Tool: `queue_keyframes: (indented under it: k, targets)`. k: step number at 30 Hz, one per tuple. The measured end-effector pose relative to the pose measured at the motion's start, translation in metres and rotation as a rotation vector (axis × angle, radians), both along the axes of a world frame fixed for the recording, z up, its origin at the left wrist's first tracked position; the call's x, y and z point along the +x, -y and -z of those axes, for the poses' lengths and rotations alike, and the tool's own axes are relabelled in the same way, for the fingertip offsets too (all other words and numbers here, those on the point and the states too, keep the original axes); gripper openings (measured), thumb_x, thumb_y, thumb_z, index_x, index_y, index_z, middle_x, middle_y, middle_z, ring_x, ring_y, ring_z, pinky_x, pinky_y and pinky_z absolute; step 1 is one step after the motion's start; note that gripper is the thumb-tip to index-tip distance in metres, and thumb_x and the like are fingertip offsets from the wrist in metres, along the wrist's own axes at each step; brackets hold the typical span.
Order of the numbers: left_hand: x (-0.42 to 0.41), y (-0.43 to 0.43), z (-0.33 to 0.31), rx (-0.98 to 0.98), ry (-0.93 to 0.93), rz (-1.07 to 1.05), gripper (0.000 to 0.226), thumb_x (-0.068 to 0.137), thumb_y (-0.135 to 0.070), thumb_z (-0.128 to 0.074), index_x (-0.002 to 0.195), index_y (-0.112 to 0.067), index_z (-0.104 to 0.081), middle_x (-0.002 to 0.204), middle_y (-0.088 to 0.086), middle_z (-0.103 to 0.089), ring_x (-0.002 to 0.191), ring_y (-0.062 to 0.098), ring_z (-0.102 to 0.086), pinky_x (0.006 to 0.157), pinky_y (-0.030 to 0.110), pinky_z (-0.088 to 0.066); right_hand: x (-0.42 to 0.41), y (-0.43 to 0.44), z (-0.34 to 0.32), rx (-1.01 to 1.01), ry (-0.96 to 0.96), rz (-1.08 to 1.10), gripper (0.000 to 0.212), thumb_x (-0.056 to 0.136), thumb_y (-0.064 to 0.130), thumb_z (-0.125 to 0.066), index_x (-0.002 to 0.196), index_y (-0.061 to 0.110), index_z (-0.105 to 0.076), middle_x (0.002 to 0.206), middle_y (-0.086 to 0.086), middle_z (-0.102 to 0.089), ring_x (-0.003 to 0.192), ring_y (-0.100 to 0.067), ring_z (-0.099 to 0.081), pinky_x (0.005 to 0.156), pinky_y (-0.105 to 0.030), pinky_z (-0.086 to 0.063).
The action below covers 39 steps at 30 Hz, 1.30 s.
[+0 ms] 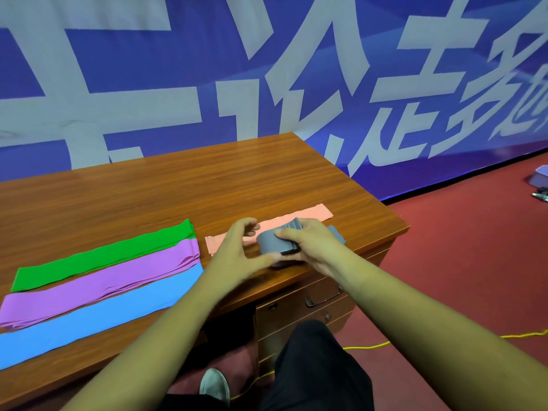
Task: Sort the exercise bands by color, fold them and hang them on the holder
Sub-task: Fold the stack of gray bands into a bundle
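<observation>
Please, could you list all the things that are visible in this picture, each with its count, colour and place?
green band: one stack, green, on the desk's left part, farthest back
purple band: one stack, purple, between green and blue
blue band: one, blue, nearest the desk's front edge
pink band: one, pink, flat behind the hands
grey band: one, grey, folded, in the hands
desk: one, brown wood, with drawers
banner: one, blue with white characters, behind the desk
cable: one, yellow, on the red floor
left hand: at the grey band's left end, grip unclear
right hand: grips the grey band
</observation>
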<state>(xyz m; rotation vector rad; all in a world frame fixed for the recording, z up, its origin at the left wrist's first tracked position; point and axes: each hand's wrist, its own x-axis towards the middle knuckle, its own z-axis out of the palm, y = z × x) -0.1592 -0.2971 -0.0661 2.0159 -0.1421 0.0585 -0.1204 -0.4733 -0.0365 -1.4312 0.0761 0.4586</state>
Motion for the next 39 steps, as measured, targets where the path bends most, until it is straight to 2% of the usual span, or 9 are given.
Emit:
queue_keyframes:
  k: [3, 7, 13, 16, 19, 25, 29, 34, 39]
  targets:
    - [-0.001, 0.006, 0.012, -0.045, -0.083, 0.127, 0.096, 0.062, -0.046, -0.087, 0.14, -0.036, -0.032, 0.137, -0.011, -0.05, 0.125, 0.003, -0.051, 0.107, 0.028, -0.041, 0.006, 0.003, -0.011, -0.033, -0.022, -0.096, 0.026, 0.087, 0.007, -0.07, 0.109, -0.004, -0.063, 0.108, -0.024, -0.068, 0.098, -0.032, -0.069, 0.064, -0.035, -0.06]
    - [0.003, 0.009, 0.019, -0.189, -0.061, 0.127, 0.065, 0.066, -0.043, -0.083, 0.122, -0.036, -0.051, 0.127, -0.008, -0.062, 0.119, 0.011, -0.059, 0.106, 0.043, -0.045, 0.014, 0.01, -0.023, -0.034, -0.04, -0.14, 0.032, 0.087, 0.007, -0.07, 0.114, -0.007, -0.061, 0.102, -0.022, -0.067, 0.096, -0.03, -0.068, 0.07, -0.036, -0.061]
    - [-0.001, 0.009, 0.017, 0.019, 0.05, 0.046, 0.043, 0.078, -0.043, -0.071, 0.111, -0.044, -0.044, 0.114, -0.012, -0.056, 0.102, 0.002, -0.055, 0.081, 0.02, -0.045, 0.024, 0.027, -0.03, -0.137, -0.042, -0.117, 0.013, 0.086, 0.006, -0.071, 0.097, 0.002, -0.064, 0.091, -0.015, -0.066, 0.085, -0.022, -0.067, 0.057, -0.027, -0.057]
    - [0.001, 0.007, 0.024, 0.233, 0.071, 0.046, 0.057, 0.071, -0.057, -0.067, 0.12, -0.044, -0.04, 0.121, -0.009, -0.052, 0.111, 0.012, -0.05, 0.092, 0.033, -0.047, 0.024, 0.031, -0.023, -0.284, 0.032, -0.085, 0.013, 0.086, 0.006, -0.072, 0.095, 0.001, -0.064, 0.091, -0.014, -0.066, 0.082, -0.019, -0.068, 0.055, -0.025, -0.058]
    - [0.001, 0.009, 0.03, 0.351, 0.051, 0.1, 0.077, 0.071, -0.051, -0.072, 0.135, -0.035, -0.034, 0.13, -0.007, -0.045, 0.119, 0.015, -0.043, 0.101, 0.038, -0.042, 0.025, 0.035, -0.015, -0.401, 0.081, -0.034, 0.021, 0.084, 0.009, -0.074, 0.1, -0.003, -0.066, 0.097, -0.015, -0.066, 0.083, -0.019, -0.068, 0.057, -0.027, -0.06]
    - [-0.003, 0.01, 0.036, 0.3, 0.077, 0.093, 0.075, 0.08, -0.044, -0.075, 0.14, -0.032, -0.031, 0.135, -0.009, -0.043, 0.122, 0.009, -0.043, 0.099, 0.026, -0.04, 0.032, 0.053, 0.0, -0.814, 0.292, 0.078, 0.047, 0.074, 0.027, -0.084, 0.112, 0.016, -0.057, 0.1, -0.008, -0.062, 0.09, -0.025, -0.065, 0.077, -0.041, -0.057]
    - [-0.003, 0.013, 0.037, 0.309, 0.165, 0.086, 0.06, 0.082, -0.045, -0.073, 0.132, -0.036, -0.041, 0.131, -0.012, -0.049, 0.12, 0.006, -0.044, 0.099, 0.025, -0.042, 0.025, 0.061, 0.017, -0.938, 0.376, 0.125, 0.041, 0.077, 0.031, -0.081, 0.105, 0.016, -0.053, 0.1, -0.004, -0.06, 0.09, -0.02, -0.06, 0.07, -0.03, -0.046]
    - [-0.002, 0.012, 0.042, 0.343, 0.218, 0.121, 0.049, 0.082, -0.041, -0.071, 0.126, -0.034, -0.049, 0.123, -0.014, -0.049, 0.116, 0.005, -0.044, 0.098, 0.03, -0.045, 0.007, 0.058, 0.044, -0.958, 0.548, 0.17, 0.038, 0.088, 0.025, -0.07, 0.122, 0.013, -0.058, 0.114, -0.002, -0.058, 0.106, -0.016, -0.056, 0.085, -0.025, -0.045]
    - [-0.005, 0.012, 0.041, 0.286, 0.244, 0.08, 0.044, 0.084, -0.035, -0.072, 0.123, -0.029, -0.052, 0.12, -0.009, -0.051, 0.114, 0.005, -0.047, 0.089, 0.01, -0.037, -0.001, 0.055, 0.051, -0.855, 0.653, 0.226, 0.046, 0.094, 0.023, -0.064, 0.136, 0.013, -0.051, 0.117, 0.006, -0.046, 0.11, -0.006, -0.048, 0.095, -0.023, -0.045]
